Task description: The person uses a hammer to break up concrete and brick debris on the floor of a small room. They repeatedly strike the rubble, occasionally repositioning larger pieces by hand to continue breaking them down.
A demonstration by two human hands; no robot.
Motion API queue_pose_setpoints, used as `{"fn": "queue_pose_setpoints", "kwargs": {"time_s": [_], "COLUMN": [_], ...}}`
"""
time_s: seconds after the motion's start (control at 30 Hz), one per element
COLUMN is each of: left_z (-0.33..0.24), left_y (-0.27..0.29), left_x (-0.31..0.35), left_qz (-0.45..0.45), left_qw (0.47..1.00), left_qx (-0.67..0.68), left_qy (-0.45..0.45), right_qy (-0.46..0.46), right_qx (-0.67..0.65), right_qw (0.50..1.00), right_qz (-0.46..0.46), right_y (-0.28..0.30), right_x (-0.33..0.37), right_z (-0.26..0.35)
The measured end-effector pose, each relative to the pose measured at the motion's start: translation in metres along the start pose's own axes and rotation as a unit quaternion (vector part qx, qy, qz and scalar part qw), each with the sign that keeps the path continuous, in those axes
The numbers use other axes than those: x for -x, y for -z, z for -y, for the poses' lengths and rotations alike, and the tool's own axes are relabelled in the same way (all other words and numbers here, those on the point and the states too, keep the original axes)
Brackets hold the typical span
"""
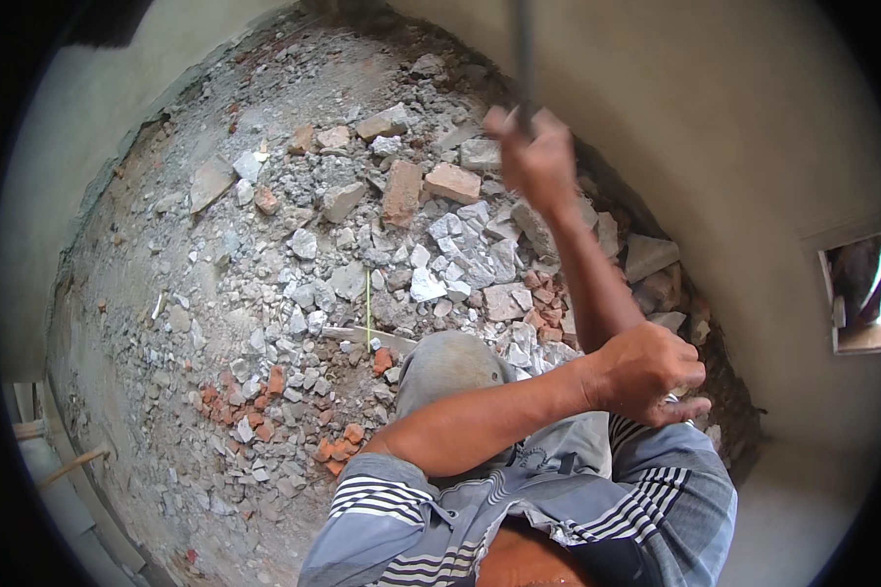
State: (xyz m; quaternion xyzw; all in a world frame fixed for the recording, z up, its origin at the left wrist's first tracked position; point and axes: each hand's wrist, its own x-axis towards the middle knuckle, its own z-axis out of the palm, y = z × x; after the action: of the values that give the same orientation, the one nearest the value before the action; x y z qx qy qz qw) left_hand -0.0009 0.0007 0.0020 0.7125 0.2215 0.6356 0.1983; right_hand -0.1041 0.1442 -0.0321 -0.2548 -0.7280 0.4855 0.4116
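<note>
1. Right hand point(536, 157) clenched high on bar point(525, 49), at 12 o'clock above the rubble point(362, 284).
2. Left hand point(646, 372) at 4 o'clock, crossed over; fingers curled, contents hidden — cannot tell.
3. Judgement: keep bar vertical, feet clear of bricks.

Thin dark metal rod point(525, 49), upright w/ slight tilt, blurred, lower end gripped, above brick rubble by wall.

Rubble heap point(401, 245) on the floor point(147, 323) running toward the far corner, wall point(734, 166) along its right edge, wall opening point(859, 293) further right, right hand point(533, 157) around a rod point(524, 49) above the heap, left hand point(651, 372) nearer, crossed to the right.
</note>
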Motion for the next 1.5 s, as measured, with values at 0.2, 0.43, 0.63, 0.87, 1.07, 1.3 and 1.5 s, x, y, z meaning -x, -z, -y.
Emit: {"fn": "queue_pose_setpoints", "kwargs": {"time_s": [0.2,0.43,0.63,0.87,1.07,1.3,1.5], "left_z": [-0.005,0.001,0.010,0.006,0.007,0.008,0.005], "left_y": [0.018,0.031,0.030,0.020,0.027,0.032,0.025], "left_x": [0.000,-0.005,-0.007,-0.007,-0.001,-0.001,-0.004], "left_qz": [-0.053,-0.057,-0.089,-0.092,-0.052,-0.076,-0.062], "left_qw": [0.998,0.998,0.994,0.995,0.998,0.996,0.998], "left_qx": [-0.011,-0.014,0.032,0.022,-0.004,-0.012,0.019], "left_qy": [0.018,0.036,0.050,0.013,0.038,0.049,0.026], "right_qy": [0.213,-0.345,-0.333,0.124,-0.222,-0.362,0.086], "right_qx": [-0.393,0.254,0.093,-0.267,0.234,0.143,-0.151], "right_qw": [0.894,0.862,0.932,0.954,0.946,0.902,0.983], "right_qz": [-0.016,0.271,0.114,-0.058,0.029,0.188,-0.065], "right_y": [-0.017,-0.087,-0.040,-0.004,-0.090,-0.061,-0.014], "right_x": [-0.058,0.130,0.097,-0.053,0.085,0.116,-0.040], "right_z": [0.016,-0.231,-0.190,-0.017,-0.132,-0.194,-0.023]}}
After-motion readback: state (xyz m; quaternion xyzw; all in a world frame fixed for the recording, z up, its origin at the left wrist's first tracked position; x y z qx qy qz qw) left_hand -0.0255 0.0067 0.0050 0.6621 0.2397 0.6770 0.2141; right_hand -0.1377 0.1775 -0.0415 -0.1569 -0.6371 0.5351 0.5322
